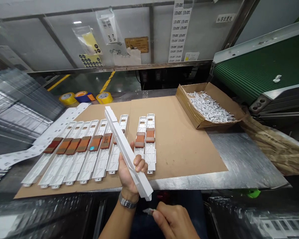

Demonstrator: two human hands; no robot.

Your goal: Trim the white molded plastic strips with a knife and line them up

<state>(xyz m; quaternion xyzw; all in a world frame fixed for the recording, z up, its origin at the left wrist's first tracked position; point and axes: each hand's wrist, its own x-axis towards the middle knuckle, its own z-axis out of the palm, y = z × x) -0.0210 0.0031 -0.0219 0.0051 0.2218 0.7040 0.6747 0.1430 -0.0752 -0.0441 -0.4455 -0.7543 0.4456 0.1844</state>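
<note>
My left hand (127, 174), with a metal-band watch at the wrist, is wrapped around a long white plastic strip (126, 146). The strip tilts across the view, its far end up to the left and its near end by the table's front edge. Below that near end, my right hand (175, 217) is closed on a small pointed tool with a pale grey tip (147, 211); its handle is hidden in the fingers. Behind the strip lie several white ribbed plastic strips (76, 172) in a row, with reddish-brown blocks (95, 142) across them. Two more white strips (150, 156) lie beside my left hand.
Cardboard sheet (174, 142) covers much of the metal table (241, 159). A cardboard box (189, 109) of small white plastic pieces stands at the back right, near a green conveyor belt (264, 66). Yellow tape rolls (104, 97) and a printed label sheet (52, 127) are at left.
</note>
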